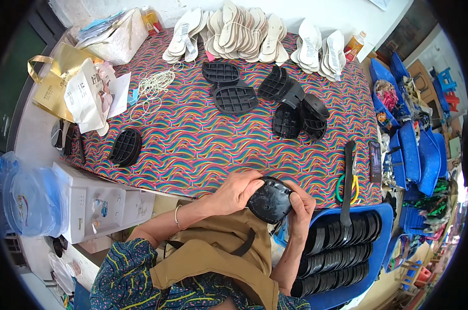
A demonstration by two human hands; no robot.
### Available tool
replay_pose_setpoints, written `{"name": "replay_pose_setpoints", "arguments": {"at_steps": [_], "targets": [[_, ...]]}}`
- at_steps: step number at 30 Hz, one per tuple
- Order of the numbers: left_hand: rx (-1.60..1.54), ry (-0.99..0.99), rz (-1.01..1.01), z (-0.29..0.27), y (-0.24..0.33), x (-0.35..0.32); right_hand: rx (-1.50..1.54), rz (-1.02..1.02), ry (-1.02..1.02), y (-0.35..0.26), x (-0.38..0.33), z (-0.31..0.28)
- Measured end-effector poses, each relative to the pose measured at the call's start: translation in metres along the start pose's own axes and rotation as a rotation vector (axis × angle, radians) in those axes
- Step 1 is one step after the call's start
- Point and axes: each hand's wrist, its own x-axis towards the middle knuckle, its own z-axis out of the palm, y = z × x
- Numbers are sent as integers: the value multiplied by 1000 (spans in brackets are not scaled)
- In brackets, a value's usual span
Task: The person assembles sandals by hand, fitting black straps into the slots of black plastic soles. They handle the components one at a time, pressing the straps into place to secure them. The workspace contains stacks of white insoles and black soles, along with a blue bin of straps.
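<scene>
Both my hands hold one black rounded rubber sole piece (269,202) upright at the near edge of the table, its smooth, shiny side showing. My left hand (235,192) grips its upper left rim, thumb and fingers closed on it. On the opposite rim, the thumb of my right hand (300,207) presses the face while the fingers wrap behind. Similar black pieces with a grid pattern lie beyond: a pair (236,99) at the middle, a jumbled group (286,121) to its right, and a small stack (125,147) at the left.
Bundled pale insoles (239,31) line the far edge. A heap of elastic loops (155,85) and a gold bag (53,88) are left. At right lie scissors (354,186), a black strip (347,181) and a phone (375,161). A blue crate (386,222) holds rows of black pieces.
</scene>
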Motion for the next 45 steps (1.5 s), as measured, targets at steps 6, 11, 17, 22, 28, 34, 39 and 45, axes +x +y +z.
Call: {"name": "replay_pose_setpoints", "arguments": {"at_steps": [6,11,17,22,28,34,39,45], "targets": [[-362,-285,-415,-22,21,15,-49,37,-76,-7,2,-5],[-67,-132,-50,-7,1,5,-67,60,-115,-6,2,0],[-257,-207,-279,-13,7,8,-82,84,-106,-4,0,-1],[-307,-200,-353,-11,-6,2,-221,95,-109,-13,2,9],[-446,-166,-405,-17,6,5,-163,136,22,-7,2,19],[-230,-115,-446,-13,6,1,-428,-53,76,-7,10,38],[-484,54,-573,-6,1,-7,-577,-95,64,-14,7,57],[-532,-14,-615,-24,0,-7,-374,-39,166,3,10,65]]}}
